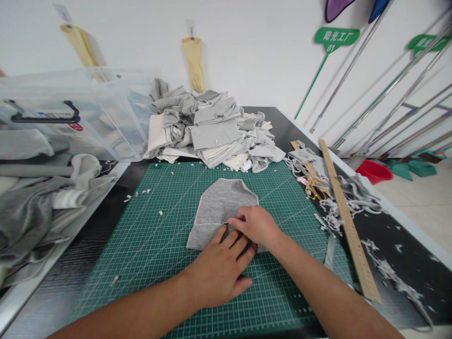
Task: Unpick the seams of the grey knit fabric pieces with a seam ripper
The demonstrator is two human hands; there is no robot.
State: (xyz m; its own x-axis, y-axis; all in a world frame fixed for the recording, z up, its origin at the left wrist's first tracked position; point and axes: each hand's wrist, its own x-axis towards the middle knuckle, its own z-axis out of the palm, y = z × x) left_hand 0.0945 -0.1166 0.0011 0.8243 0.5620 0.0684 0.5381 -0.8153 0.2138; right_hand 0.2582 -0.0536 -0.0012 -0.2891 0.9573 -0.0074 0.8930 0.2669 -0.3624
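We have the grey fabric piece (pixel 221 207) mid cutting mat (pixel 148 245); left hand (pixel 219 270) flat on its near edge, fingers spread; right hand (pixel 256 226) pinching its seam; looks uncut so far; scissors (pixel 314 188) idle by the wooden ruler (pixel 348 221); cut pile (pixel 212 129) behind.

We see our two forearms coming in from the bottom edge of the frame, both bare up to where the picture cuts them off, with no sleeve or cuff showing on either. Our left hand (pixel 221 270), at lower centre, is ungloved, with no ring, watch or band at the wrist, and its nails are short and plain. Our right hand (pixel 256 226), just above it and right of centre, is equally bare, with nothing worn on fingers or wrist.
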